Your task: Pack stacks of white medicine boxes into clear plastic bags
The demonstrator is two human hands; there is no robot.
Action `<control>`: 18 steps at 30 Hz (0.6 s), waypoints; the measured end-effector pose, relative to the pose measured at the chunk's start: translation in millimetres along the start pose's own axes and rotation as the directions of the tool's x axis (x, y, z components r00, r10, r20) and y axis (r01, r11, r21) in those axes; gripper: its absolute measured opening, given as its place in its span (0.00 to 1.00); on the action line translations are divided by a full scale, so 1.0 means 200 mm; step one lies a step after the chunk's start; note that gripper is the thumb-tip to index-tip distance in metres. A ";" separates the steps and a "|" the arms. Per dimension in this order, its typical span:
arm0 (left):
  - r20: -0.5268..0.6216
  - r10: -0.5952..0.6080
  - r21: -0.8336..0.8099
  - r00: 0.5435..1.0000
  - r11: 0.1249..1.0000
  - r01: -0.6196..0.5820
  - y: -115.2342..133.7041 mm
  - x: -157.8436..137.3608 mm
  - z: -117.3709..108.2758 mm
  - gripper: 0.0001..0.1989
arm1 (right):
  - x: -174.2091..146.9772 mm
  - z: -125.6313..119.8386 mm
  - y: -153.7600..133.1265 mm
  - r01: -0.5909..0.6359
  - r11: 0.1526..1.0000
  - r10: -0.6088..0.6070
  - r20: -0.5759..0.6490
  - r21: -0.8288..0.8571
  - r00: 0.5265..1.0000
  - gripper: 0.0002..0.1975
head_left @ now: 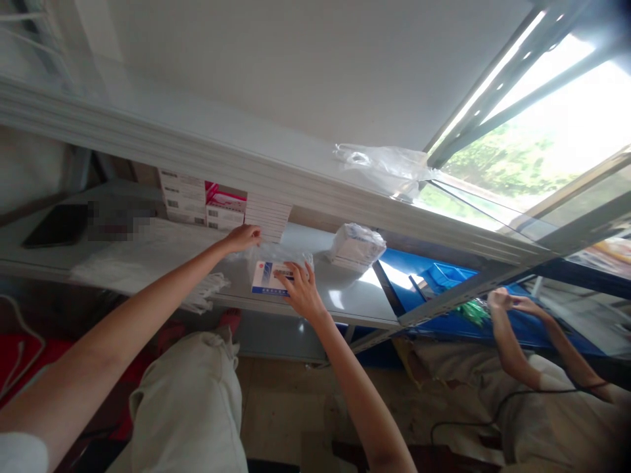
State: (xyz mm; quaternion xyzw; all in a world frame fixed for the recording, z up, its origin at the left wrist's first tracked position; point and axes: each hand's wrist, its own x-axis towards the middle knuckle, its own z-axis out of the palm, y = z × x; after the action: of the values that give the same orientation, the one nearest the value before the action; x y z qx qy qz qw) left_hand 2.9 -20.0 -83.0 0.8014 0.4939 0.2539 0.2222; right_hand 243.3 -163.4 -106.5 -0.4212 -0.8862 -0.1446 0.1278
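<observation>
A white and blue printed box point(263, 278) lies near the front edge of the grey shelf, with a clear plastic bag point(279, 251) around or behind it. My right hand point(303, 289) is on the box's right part, thumb and fingers bent over its face. My left hand point(242, 238) is closed at the upper left of the bag, its fingertips pinched at the film. Just behind that hand stand stacked white boxes point(185, 197) and a pink and white box point(225, 202). How far the box sits inside the bag, I cannot tell.
A plastic-wrapped white pack point(357, 246) sits to the right on the shelf. Clear bags point(142, 246) spread at left beside a dark flat object point(56, 225). Overhead, an upper shelf holds crumpled plastic point(384, 164). At right, another person's hands point(510, 300) work over blue trays point(446, 277).
</observation>
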 end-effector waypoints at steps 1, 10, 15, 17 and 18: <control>-0.052 -0.035 0.026 0.998 0.999 0.036 0.00 0.00 0.01 0.06 | 0.00 0.00 0.00 0.005 1.000 -0.005 0.002 0.002 1.000 0.35; -0.276 0.222 0.209 0.935 0.964 -0.167 0.08 -0.13 0.02 0.10 | 0.04 -0.01 0.03 -0.011 0.999 0.010 0.012 0.050 1.000 0.33; -0.159 0.450 0.513 0.879 0.798 -0.316 0.11 -0.33 0.02 0.18 | 0.11 0.00 0.09 -0.046 0.989 0.042 0.029 0.143 0.999 0.35; -0.056 0.471 0.562 0.880 0.743 -0.362 0.13 -0.39 0.02 0.22 | 0.13 0.00 0.12 -0.063 0.984 0.052 0.067 0.167 0.996 0.38; -0.016 0.471 0.578 0.882 0.724 -0.376 0.15 -0.41 0.02 0.23 | 0.14 0.01 0.13 -0.073 0.982 0.058 0.090 0.176 0.994 0.39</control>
State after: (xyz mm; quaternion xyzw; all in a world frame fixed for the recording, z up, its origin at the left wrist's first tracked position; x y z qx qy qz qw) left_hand -5.5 -107.5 -83.9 0.8987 0.3656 0.2063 -0.1269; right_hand 245.6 -126.7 -94.6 -0.4429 -0.8858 -0.0421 0.1321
